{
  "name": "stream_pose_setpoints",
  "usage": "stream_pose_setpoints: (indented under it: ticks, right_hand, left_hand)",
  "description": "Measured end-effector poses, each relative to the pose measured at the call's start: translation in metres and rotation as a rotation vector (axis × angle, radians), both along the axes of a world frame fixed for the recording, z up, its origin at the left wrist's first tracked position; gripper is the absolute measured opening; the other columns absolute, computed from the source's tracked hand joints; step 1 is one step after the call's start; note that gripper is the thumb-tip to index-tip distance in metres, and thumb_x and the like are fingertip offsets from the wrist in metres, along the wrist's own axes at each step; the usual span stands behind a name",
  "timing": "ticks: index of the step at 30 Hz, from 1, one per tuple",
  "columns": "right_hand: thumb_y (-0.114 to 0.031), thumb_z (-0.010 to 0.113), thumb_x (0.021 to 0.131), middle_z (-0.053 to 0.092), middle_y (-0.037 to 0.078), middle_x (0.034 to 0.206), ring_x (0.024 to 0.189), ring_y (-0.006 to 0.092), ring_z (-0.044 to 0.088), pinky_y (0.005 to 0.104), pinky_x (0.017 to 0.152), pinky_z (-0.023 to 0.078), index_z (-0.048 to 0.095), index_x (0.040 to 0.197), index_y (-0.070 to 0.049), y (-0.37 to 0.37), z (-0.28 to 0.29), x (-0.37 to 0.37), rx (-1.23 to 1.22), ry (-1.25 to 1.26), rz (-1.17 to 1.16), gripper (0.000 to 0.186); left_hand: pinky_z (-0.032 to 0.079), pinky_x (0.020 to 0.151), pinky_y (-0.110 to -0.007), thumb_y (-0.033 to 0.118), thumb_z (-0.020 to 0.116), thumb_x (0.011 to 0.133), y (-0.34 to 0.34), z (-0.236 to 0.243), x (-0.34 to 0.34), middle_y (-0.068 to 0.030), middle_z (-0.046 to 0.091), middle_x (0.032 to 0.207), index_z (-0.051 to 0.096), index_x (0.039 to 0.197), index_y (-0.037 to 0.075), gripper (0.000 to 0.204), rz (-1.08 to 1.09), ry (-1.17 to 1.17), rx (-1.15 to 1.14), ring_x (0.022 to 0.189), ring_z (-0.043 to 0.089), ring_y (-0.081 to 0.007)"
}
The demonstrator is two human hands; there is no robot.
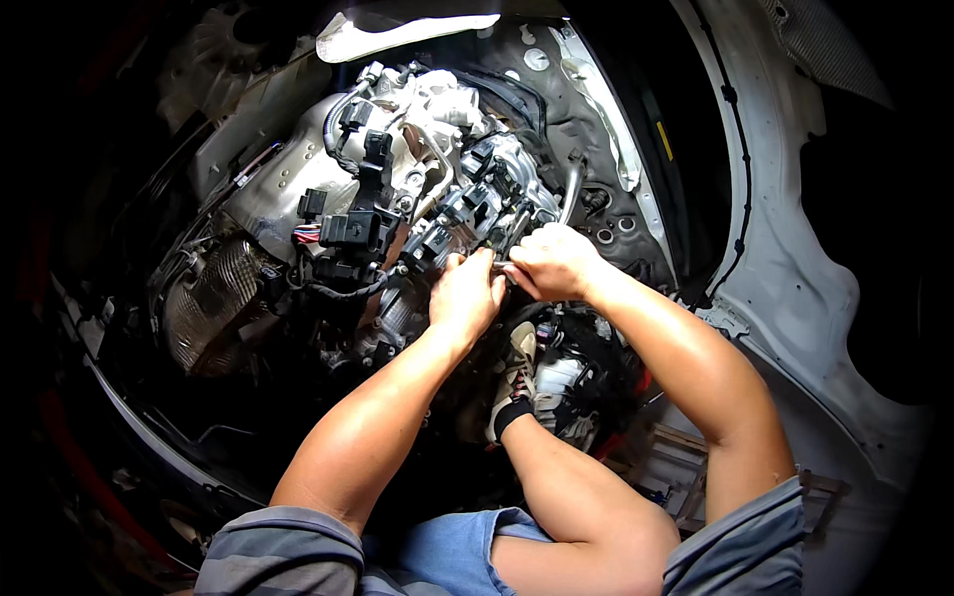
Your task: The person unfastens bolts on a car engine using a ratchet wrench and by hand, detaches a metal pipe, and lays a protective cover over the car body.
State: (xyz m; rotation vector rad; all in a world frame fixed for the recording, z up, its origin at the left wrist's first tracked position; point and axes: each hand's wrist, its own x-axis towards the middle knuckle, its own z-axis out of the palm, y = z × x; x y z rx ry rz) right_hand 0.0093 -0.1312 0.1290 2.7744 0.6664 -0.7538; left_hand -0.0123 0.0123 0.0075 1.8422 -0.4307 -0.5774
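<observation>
Both of my hands meet at the edge of a car engine (462,214) with black plugs and cables on it. My left hand (467,293) is closed, its fingertips pressed against the engine's near side; what they pinch is hidden. Just right of it, my right hand (552,263) is curled into a fist, thumb toward the left fingers. A short metallic piece (502,265) shows between the two hands, too small to name. Behind the right knuckles rises a shiny metal bar (573,189); whether the fist holds it, I cannot tell.
A silver heat shield (214,303) lies left of the engine. Black connectors (356,230) and a wire loom stand nearer. My shoe (519,363) rests inside the bay below my hands. The pale body frame (785,258) curves along the right, with a wooden frame (681,447) lower down.
</observation>
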Motion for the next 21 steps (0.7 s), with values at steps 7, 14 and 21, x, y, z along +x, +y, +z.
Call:
stream_pose_setpoints:
  ticks: [7,14,21]
  right_hand:
    - [-0.035,0.050,0.096,0.051,0.007,0.056,0.041,0.0190,0.046,0.0366,0.045,0.042,0.059,0.072,-0.007,0.009,-0.003,0.017,0.165,0.592,-1.684,0.038]
    - [-0.030,0.057,0.091,0.068,0.016,0.070,0.067,0.0341,0.069,0.0450,0.067,0.056,0.066,0.071,-0.010,-0.009,0.003,0.000,-0.034,0.087,-0.034,0.030]
    - [-0.049,0.040,0.101,0.040,-0.003,0.054,0.041,0.0100,0.031,0.0290,0.044,0.031,0.056,0.073,-0.008,0.021,-0.004,0.009,0.413,0.663,-2.120,0.052]
  left_hand:
    - [0.054,0.086,-0.048,0.030,0.070,0.087,0.004,0.011,0.002,-0.0244,0.062,0.110,0.061,0.122,0.010,0.041,-0.036,0.088,0.038,0.099,0.065,-0.0421]
    - [0.052,0.095,-0.044,0.026,0.075,0.084,0.000,0.010,0.003,-0.0227,0.062,0.123,0.042,0.138,0.008,0.066,0.030,0.234,-0.057,0.111,0.063,-0.0403]
    - [0.051,0.096,-0.044,0.029,0.077,0.079,0.004,-0.011,0.000,-0.0204,0.061,0.129,0.037,0.140,0.010,0.075,0.060,0.294,-0.167,0.112,0.064,-0.0392]
